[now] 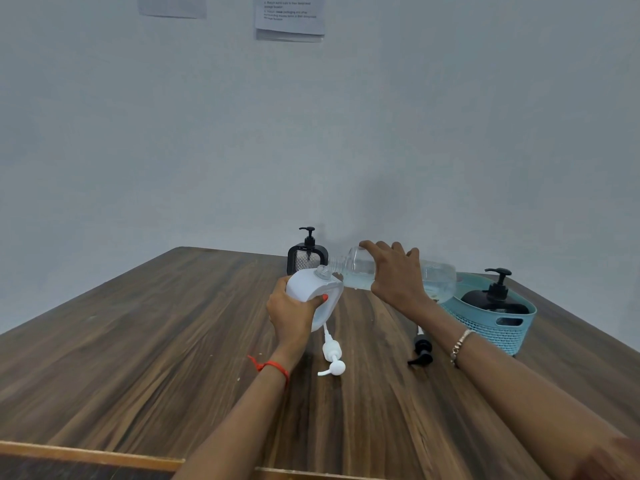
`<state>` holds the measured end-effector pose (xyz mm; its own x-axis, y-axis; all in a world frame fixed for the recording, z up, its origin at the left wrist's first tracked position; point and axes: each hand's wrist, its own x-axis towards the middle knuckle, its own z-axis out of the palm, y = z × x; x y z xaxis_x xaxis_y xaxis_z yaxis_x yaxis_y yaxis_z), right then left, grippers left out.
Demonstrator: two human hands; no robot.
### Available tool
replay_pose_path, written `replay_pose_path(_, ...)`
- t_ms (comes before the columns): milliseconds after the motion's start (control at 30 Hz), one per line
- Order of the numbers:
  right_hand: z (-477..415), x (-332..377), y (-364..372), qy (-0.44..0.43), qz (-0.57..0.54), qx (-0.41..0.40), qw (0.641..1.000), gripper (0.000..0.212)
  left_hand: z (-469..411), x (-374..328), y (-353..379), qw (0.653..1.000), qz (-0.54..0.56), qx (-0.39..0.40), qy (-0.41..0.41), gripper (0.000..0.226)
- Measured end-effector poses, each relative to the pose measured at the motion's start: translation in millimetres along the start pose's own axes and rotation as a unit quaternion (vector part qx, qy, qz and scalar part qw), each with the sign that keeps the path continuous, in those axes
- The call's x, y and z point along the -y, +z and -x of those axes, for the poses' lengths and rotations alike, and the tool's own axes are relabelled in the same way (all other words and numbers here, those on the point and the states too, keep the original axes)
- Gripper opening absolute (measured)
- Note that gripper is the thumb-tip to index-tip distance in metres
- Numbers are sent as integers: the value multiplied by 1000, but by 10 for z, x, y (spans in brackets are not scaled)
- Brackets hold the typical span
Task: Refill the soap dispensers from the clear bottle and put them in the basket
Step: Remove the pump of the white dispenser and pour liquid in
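My left hand (291,315) grips a white soap dispenser (311,289), tilted to the right with its neck open. My right hand (394,271) holds the clear bottle (356,268) lying almost level, its mouth against the dispenser's neck and liquid inside it. The white pump (331,355) lies on the table below the dispenser. A black pump (422,349) lies to its right. A black-framed dispenser (306,256) stands behind with its pump on. In the teal basket (498,327) at the right sits a black dispenser (495,299).
The brown wooden table (173,341) runs back to a grey wall. Papers (290,15) hang high on the wall. The table's light wooden front edge (90,457) crosses the bottom left.
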<state>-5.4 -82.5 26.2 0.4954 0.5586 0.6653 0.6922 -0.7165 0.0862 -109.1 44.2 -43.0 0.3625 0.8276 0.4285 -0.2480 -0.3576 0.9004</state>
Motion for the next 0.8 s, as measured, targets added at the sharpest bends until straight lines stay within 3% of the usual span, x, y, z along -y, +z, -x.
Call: replay_pose_path(800, -21, 0, 20, 0, -13, 6, 1000, 67, -5, 22, -6, 1000, 21, 8, -6, 49)
